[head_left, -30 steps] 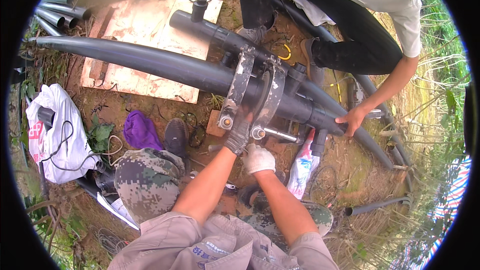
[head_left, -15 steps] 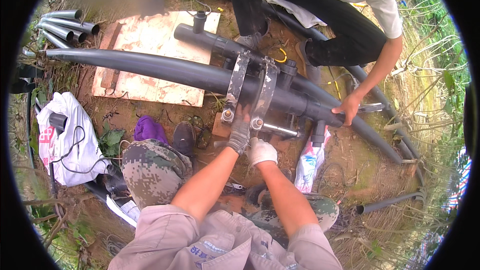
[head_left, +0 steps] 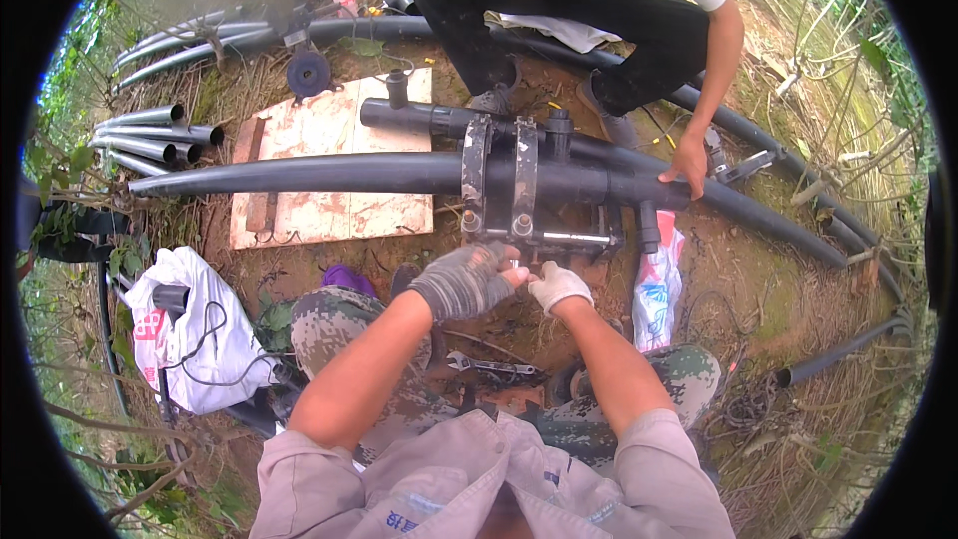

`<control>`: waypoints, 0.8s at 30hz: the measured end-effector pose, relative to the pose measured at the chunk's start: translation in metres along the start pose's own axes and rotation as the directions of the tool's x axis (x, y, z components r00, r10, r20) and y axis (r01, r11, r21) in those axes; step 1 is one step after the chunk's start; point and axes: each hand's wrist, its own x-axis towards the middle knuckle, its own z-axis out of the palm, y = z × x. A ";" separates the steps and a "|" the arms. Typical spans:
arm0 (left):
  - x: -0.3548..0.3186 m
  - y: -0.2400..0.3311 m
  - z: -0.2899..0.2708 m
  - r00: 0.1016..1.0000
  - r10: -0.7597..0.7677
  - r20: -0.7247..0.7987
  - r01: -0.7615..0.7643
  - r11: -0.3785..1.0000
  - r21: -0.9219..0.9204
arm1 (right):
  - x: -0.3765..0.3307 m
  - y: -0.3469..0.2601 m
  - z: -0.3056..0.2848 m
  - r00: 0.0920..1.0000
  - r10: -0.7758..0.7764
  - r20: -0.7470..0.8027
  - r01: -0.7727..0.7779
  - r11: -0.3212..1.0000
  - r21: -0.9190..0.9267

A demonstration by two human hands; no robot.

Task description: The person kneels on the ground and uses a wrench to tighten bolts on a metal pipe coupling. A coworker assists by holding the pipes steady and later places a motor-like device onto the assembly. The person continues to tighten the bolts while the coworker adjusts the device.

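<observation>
The left hand [head_left: 467,281], in a grey glove, is curled shut just below the metal clamp [head_left: 499,180] that rings the long black pipe [head_left: 329,173]; what it pinches is hidden. Touching it, the white-gloved right hand [head_left: 557,285] closes its fingers beneath the clamp's lower bolts. Further right, another person's hand [head_left: 689,166] rests on the pipe.

Outdoor pipe-laying site, bare dirt [head_left: 758,289], black pipes [head_left: 319,175], weeds [head_left: 858,70]

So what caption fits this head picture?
Two gloved hands, left hand and right hand, meet below metal clamps around a black pipe.
</observation>
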 end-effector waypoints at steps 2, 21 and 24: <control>0.001 0.015 -0.042 0.996 0.020 -0.089 -0.014 0.997 0.070 | 0.000 0.014 0.003 0.999 0.042 -0.024 -0.042 0.999 0.026; 0.034 -0.051 -0.107 0.912 0.021 -0.410 0.020 0.995 0.095 | -0.002 -0.067 0.036 0.954 -0.297 0.049 0.297 0.955 0.015; 0.037 -0.035 -0.100 0.983 -0.065 -0.174 0.087 0.989 0.122 | 0.013 -0.069 0.057 0.937 -0.340 0.075 0.341 0.940 -0.005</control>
